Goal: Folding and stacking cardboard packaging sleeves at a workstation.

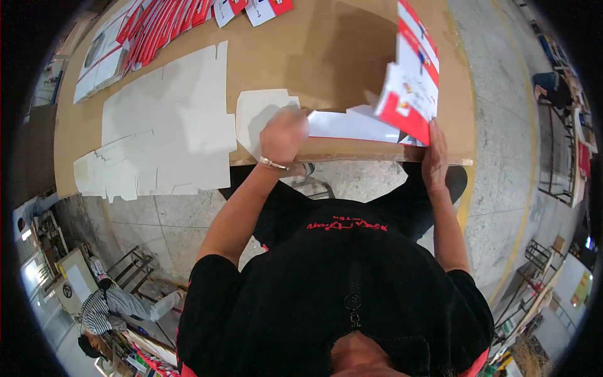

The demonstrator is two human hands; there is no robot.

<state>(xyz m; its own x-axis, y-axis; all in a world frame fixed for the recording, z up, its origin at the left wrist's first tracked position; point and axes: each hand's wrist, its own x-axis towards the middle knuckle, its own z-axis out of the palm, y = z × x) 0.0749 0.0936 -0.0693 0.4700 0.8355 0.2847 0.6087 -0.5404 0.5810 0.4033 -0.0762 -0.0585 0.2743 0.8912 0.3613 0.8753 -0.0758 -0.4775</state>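
Observation:
A partly folded red-and-white printed carton [411, 94] stands at the table's near edge, right of the middle. Its printed part rises steeply at the right; its plain white inside [355, 127] extends left along the edge. My left hand [284, 135], with a bracelet at the wrist, is closed at the carton's left end; its fingertips are blurred. My right hand [434, 157] rests against the carton's lower right corner, its fingers stretched out; the thumb is hidden. Beside and partly beneath my left hand lies a plain whitish cardboard sheet [251, 116].
Flat whitish cardboard blanks [169, 125] lie on the brown tabletop [314, 44] at the left, some past the near edge. Behind them is a stack of red-and-white printed cartons [160, 38]. Another person [110, 308] is at the lower left; a further one [556, 88] is far right.

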